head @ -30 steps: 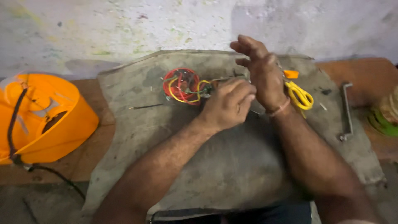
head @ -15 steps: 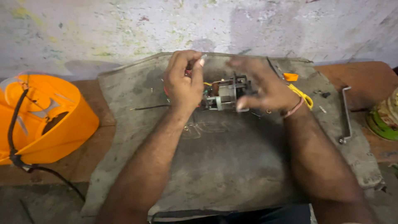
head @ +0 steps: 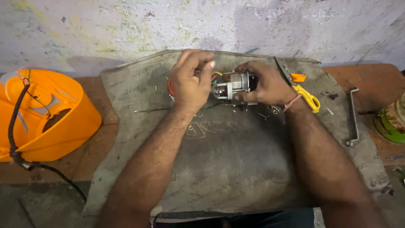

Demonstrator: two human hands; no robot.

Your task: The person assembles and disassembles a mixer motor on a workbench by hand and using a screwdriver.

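Looking down from the head camera, a small metal motor (head: 236, 86) sits near the far edge of a grey mat (head: 236, 169) spread over the desk (head: 367, 80). The right hand (head: 265, 86) has its fingers clamped round the motor's body. The left hand (head: 190, 82) is just beside it, fingers pinched together on the coloured wires (head: 217, 76) at the motor's end. Yellow-handled scissors (head: 306, 93) lie by the right wrist, a bent metal bar (head: 353, 116) farther right, and an orange housing (head: 46, 114) well off to the left.
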